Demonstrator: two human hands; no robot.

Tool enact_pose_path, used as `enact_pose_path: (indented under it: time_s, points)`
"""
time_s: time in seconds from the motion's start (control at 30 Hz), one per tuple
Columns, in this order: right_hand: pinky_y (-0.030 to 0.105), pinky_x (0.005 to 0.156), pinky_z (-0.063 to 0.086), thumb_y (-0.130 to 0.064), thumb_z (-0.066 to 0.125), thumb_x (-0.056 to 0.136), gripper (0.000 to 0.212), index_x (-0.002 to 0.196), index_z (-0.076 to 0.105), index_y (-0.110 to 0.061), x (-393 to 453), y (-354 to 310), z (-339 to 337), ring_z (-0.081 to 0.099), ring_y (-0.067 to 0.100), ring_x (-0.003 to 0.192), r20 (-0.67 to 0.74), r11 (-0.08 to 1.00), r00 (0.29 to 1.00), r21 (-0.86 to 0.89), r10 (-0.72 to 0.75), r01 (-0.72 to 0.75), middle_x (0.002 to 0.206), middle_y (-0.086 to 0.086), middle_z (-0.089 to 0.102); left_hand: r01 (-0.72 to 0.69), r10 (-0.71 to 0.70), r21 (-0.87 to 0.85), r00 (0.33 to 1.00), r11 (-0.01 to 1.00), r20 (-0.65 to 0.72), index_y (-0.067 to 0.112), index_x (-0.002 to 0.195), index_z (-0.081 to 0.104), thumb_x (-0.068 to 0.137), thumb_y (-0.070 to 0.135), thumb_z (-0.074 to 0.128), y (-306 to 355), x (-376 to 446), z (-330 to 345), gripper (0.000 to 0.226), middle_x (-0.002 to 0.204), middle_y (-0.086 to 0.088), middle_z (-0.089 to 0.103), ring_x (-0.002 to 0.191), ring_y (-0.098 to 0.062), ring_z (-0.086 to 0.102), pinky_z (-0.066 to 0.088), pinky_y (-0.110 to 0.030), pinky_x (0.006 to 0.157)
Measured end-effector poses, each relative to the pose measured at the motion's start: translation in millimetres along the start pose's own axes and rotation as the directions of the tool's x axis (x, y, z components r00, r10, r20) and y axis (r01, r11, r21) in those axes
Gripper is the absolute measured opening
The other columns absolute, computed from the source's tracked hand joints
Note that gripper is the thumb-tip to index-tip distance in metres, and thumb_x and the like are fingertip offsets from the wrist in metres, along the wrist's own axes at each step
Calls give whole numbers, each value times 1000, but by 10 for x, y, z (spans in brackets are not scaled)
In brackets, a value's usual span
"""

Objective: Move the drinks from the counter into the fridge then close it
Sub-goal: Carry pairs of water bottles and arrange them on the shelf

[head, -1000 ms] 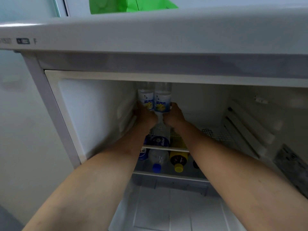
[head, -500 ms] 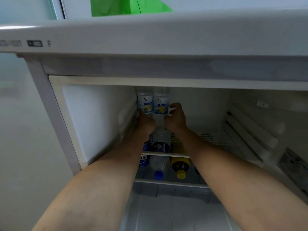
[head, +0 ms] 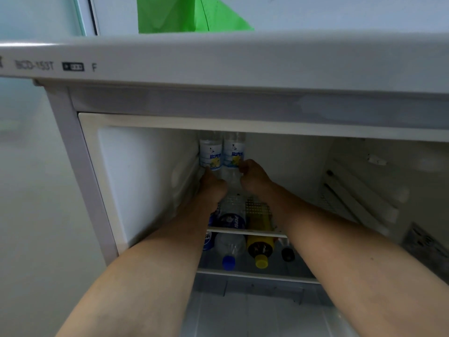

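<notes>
Two clear drink bottles with white and blue lemon labels stand side by side at the back left of the fridge's upper wire shelf (head: 257, 206). My left hand (head: 212, 184) grips the lower part of the left bottle (head: 211, 154). The curled fingers and thumb of my right hand (head: 254, 177) are round the right side of the right bottle (head: 233, 153). Both forearms reach in through the open fridge. The bottles' bases are hidden behind my hands.
Under the shelf lie a Pepsi bottle (head: 232, 221), a clear bottle with a blue cap (head: 229, 250), a yellow bottle with a yellow cap (head: 260, 248) and a dark-capped bottle (head: 288, 254). The freezer door edge (head: 218, 59) overhangs. A green bag (head: 184, 13) lies on top.
The two bottles now stand slightly further back on the shelf. My right hand's fingers, spread beside the right bottle half a second ago, have curled in. The camera has tilted a little.
</notes>
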State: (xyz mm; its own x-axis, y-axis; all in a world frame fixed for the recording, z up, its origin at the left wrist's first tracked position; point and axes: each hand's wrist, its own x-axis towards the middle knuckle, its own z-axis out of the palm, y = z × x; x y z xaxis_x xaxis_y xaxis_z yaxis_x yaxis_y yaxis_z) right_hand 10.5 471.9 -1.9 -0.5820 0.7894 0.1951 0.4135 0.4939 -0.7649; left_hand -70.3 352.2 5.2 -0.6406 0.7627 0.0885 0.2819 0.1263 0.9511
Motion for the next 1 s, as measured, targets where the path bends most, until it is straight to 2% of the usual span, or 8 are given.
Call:
enact_pose_path:
  time_s: [0.1,0.17,0.3,0.47,0.6,0.77,0.9,1.0]
  points:
    - [20,88,39,0,53,94,40,134,49,-5,19,21,8,53,23,114,-30,999,999,13,36,-35,129,12,54,4,-4,-14,1000,1000,-29,15,146,43,99,4,47,4,-36,-13,49,136,-13,57,119,-28,57,47,-43,106]
    - [19,67,43,-6,61,91,40,128,47,-7,39,31,16,53,18,98,-114,994,990,80,84,-75,110,4,53,18,-18,-4,997,1000,-68,13,139,50,98,3,45,16,-69,-14,43,129,-14,61,114,-29,59,49,-42,103]
    - [8,51,43,-22,79,84,82,148,28,-10,116,-35,84,52,13,85,-128,966,980,227,156,-124,117,6,49,38,-34,33,992,999,-119,3,124,56,105,12,41,26,-143,-16,27,123,-19,61,103,-23,57,46,-30,87]
    - [43,100,52,-28,85,78,83,144,41,-5,279,-105,228,60,28,119,-86,985,990,147,109,-95,138,13,57,34,-39,-60,996,998,-83,4,116,58,106,8,38,27,-231,-88,23,96,-7,57,102,-24,51,44,-26,89]
    - [38,95,53,-23,81,82,60,132,54,-2,320,-85,303,62,31,113,-135,994,989,100,65,-52,127,17,63,-14,-2,-106,990,994,-144,4,127,58,105,10,43,77,-330,-128,28,124,-15,62,108,-25,58,47,-33,100]
    - [40,100,50,-18,81,82,66,138,48,-2,346,-63,287,59,32,120,-126,990,990,131,59,-43,133,16,60,-36,27,-63,990,997,-136,4,133,53,105,7,41,-22,-386,-120,31,133,-13,56,100,-13,48,34,-11,82]
    - [27,95,45,-25,81,83,84,150,33,-10,180,-12,238,53,29,128,-136,967,980,231,145,-111,146,13,49,10,-23,-66,983,998,-183,7,134,54,102,4,41,3,-473,-137,34,126,-5,57,104,-14,52,36,-19,89]
    - [28,98,46,-27,73,90,65,145,42,-13,-56,31,153,57,26,123,-224,949,956,291,191,-121,142,13,53,-11,-34,-179,968,984,-248,13,113,61,99,-1,44,110,-567,-103,26,121,-15,62,110,-27,60,47,-30,98]
